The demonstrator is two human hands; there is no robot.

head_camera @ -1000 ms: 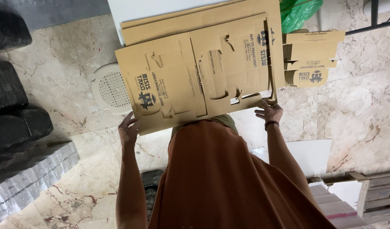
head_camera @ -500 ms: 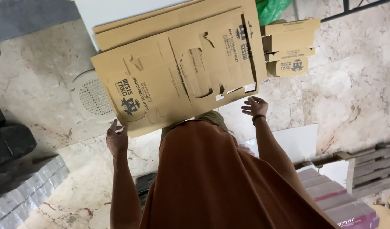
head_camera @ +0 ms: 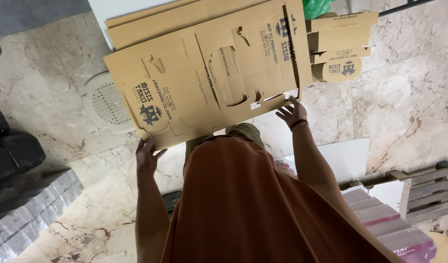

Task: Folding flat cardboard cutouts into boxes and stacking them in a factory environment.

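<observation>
Lower centre: brown garment (head_camera: 253, 204) filling the near frame. Left hand (head_camera: 147, 157) gripping the lower-left edge of the flat die-cut cardboard blank (head_camera: 204, 78); right hand (head_camera: 293, 113) fingers spread wide, touching its lower-right edge. Blank held flat across frame centre — no panel folded yet. Beyond, upper right: folded cardboard boxes (head_camera: 341, 48) stacked on the marble floor (head_camera: 404, 87).

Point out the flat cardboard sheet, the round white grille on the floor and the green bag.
flat cardboard sheet (head_camera: 204, 83), head view, middle of its printed face.
round white grille (head_camera: 106, 103), head view, its perforated centre.
green bag (head_camera: 315, 7), head view, its visible lower fold.
</observation>
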